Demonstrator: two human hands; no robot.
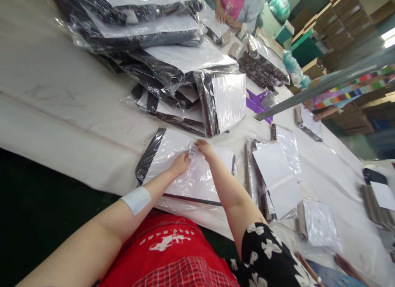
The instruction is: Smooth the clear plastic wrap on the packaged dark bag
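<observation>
A dark folded item in a clear plastic bag (173,182), with a large white sheet inside, lies flat on the table in front of me. Above its middle, my left hand (181,163) is closed, thumb and finger pinching a small label with dark marks (193,150). My right hand (204,148) is closed at the label's other side, its fingertips pressed together on the edge. Whether the label is stuck to the bag, I cannot tell. A pale rectangular patch (137,199) lies on my left forearm.
Bagged dark items (160,68) are piled high just beyond my hands. More packages (274,176) lie to the right. A grey metal pole (308,95) slants across the table (77,126). Co-workers' hands (224,17) are at the far side, others at right.
</observation>
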